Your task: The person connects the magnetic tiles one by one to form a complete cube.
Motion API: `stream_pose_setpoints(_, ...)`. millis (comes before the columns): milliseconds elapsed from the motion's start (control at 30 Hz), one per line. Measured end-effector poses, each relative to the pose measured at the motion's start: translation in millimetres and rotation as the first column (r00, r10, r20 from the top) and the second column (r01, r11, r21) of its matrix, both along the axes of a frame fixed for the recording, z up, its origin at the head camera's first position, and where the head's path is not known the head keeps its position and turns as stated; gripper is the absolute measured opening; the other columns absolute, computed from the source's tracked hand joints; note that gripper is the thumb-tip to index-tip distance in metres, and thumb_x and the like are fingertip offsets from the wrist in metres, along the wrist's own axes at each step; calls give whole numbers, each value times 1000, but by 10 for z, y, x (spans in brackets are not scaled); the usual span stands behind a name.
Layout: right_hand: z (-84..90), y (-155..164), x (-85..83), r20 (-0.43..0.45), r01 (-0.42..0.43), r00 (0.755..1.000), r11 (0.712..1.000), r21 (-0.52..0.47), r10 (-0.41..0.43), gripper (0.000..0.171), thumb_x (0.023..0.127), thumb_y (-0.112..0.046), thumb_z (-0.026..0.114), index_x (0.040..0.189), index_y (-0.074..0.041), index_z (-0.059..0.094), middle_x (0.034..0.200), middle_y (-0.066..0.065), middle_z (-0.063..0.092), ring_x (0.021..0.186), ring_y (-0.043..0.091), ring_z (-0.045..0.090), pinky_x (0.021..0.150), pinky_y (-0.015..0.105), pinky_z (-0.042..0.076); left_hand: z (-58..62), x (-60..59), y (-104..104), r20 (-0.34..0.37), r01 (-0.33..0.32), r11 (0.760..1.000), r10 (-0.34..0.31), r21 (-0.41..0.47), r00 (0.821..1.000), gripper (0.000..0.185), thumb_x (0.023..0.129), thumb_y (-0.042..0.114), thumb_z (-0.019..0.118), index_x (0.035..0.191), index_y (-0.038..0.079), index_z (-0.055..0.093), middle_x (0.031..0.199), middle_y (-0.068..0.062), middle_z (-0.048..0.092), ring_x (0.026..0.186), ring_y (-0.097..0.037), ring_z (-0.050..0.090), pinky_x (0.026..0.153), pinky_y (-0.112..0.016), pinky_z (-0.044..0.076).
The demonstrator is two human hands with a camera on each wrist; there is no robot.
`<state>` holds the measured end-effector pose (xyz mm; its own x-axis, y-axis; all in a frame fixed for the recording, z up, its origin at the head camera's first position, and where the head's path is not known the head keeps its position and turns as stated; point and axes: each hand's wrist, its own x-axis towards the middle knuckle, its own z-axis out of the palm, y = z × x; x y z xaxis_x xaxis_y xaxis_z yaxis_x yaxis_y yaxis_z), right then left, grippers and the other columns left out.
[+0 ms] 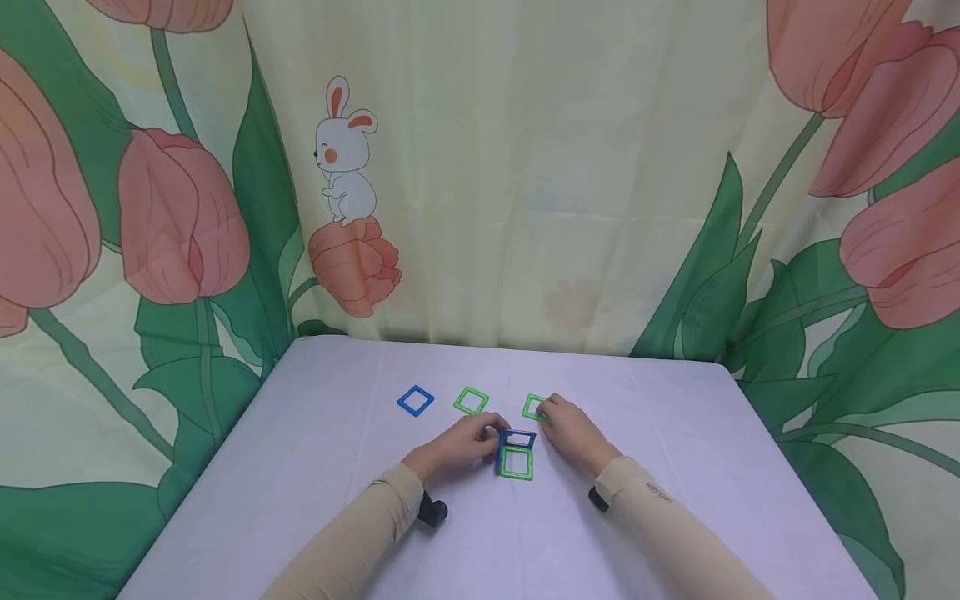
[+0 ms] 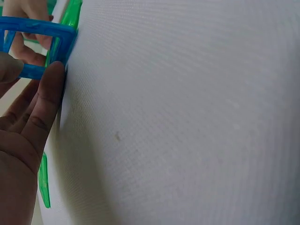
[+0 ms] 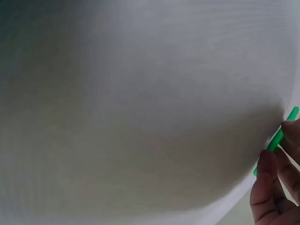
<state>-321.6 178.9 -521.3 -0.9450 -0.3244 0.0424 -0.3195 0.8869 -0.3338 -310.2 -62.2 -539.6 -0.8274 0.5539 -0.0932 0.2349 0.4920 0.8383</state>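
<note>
In the head view, low centre, our left hand (image 1: 467, 442) pinches the upright blue plastic square frame (image 1: 517, 438) standing beside a flat green square frame (image 1: 517, 463); our right hand (image 1: 567, 429) grips another green square frame (image 1: 534, 407). The left wrist view's upper left shows fingers (image 2: 44, 101) on blue; the right wrist view's right edge shows fingertips (image 3: 265, 180) on green.

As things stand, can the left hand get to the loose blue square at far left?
Probably yes. The blue square lies flat with bare cloth between it and the left hand, but that hand grips the upright blue frame and would need to let go.

Small dark print on the right sleeve (image 1: 658, 493) – too tiny to read
</note>
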Motion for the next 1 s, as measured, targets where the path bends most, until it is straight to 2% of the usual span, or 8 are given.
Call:
stream_pose_setpoints(200,-16,35,-4,-21,22,1000,999,27,-21,11,94,-9,74,104,-8,70,96,4,63,89,19,66,86,40,57,1,11,-9,14,-12,1000,12,-6,1000,23,100,14,61,122,22,65,112,5,68,85,-11,68,70,-27,54)
stream_pose_setpoints(333,-6,53,-13,11,48,999,998,50,-48,9,93,-11,73,101,-8,69,90,3,62,82,17,61,81,39,56,33,36,-36,36,-21,1000,22,-8,999,22,98,14,65,119,19,65,99,4,70,81,-14,65,66,-28,52)
stream_pose_setpoints(533,29,88,12,39,55,998,997,58,-58,14,88,-11,76,98,-8,68,87,2,62,79,16,58,78,39,55,69,69,-80,53,-40,999,41,-27,998,22,93,14,71,113,17,64,95,2,69,76,-15,61,63,-27,49)
stream_pose_setpoints(800,61,103,52,-67,-25,997,1000,7,26,18,86,-11,76,103,-7,70,85,-1,64,76,12,56,74,35,53,92,81,-168,59,-40,998,43,-52,997,23,90,14,75,110,18,66,108,2,66,87,-14,65,71,-28,51)
stream_pose_setpoints(1000,70,70,64,-92,-90,992,994,-54,85,24,87,-7,70,110,-7,75,90,-3,69,79,9,60,76,33,53,106,105,-253,39,0,1000,0,3,999,18,87,9,79,102,16,72,103,4,68,87,-11,69,73,-28,55)
